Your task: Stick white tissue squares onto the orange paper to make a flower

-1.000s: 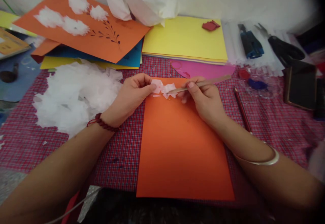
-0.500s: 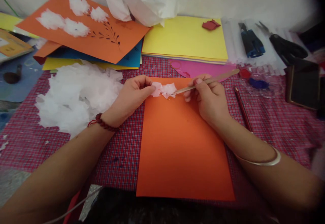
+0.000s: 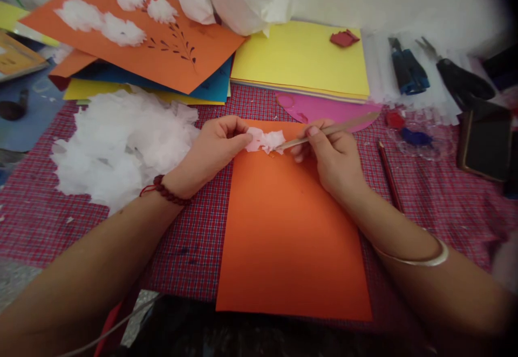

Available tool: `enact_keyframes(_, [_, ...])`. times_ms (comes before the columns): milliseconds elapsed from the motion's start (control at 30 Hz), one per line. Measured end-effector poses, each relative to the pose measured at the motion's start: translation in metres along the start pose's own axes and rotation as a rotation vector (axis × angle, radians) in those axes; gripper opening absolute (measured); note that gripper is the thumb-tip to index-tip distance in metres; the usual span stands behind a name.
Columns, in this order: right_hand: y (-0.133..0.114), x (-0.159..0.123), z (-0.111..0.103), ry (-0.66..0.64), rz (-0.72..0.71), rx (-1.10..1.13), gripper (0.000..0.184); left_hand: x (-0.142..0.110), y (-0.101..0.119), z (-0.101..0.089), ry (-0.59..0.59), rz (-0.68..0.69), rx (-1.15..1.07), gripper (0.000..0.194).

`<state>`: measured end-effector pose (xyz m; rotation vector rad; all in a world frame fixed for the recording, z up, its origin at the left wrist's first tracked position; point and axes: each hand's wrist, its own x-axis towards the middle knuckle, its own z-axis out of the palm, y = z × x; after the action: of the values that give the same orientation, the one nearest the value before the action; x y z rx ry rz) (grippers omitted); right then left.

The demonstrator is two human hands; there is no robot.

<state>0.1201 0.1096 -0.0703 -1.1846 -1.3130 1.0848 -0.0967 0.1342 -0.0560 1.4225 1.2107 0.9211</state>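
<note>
An orange sheet (image 3: 291,227) lies on the checked cloth in front of me. At its top edge sits a small clump of white tissue bits (image 3: 266,140). My left hand (image 3: 210,152) is curled, its fingertips pressing the left side of the clump. My right hand (image 3: 332,157) is closed round a thin wooden stick (image 3: 335,128); the stick's tip touches the clump's right side.
A heap of torn white tissue (image 3: 121,146) lies to the left. Behind are an orange sheet with tissue flowers (image 3: 133,33), a yellow paper stack (image 3: 299,60), a pink sheet (image 3: 324,109), scissors (image 3: 461,79), a blue tool (image 3: 408,71) and a pencil (image 3: 389,176).
Both hands stay at the tissue clump. The stick's tip has worked slightly along the clump, and the view has shifted a little.
</note>
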Motion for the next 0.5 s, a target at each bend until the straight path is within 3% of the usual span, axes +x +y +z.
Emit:
enact_keyframes(267, [0.0, 0.002, 0.0, -0.004, -0.007, -0.014, 0.032, 0.0, 0.001, -0.003, 0.019, 0.051, 0.032, 0.01])
enact_keyframes(433, [0.004, 0.004, 0.0, -0.008, 0.001, 0.007, 0.032, -0.012, 0.011, 0.007, -0.192, 0.099, 0.209, 0.01])
enact_keyframes(500, [0.004, 0.005, 0.0, -0.012, -0.009, 0.019, 0.033, -0.014, 0.009, 0.016, -0.221, 0.16, 0.265, 0.01])
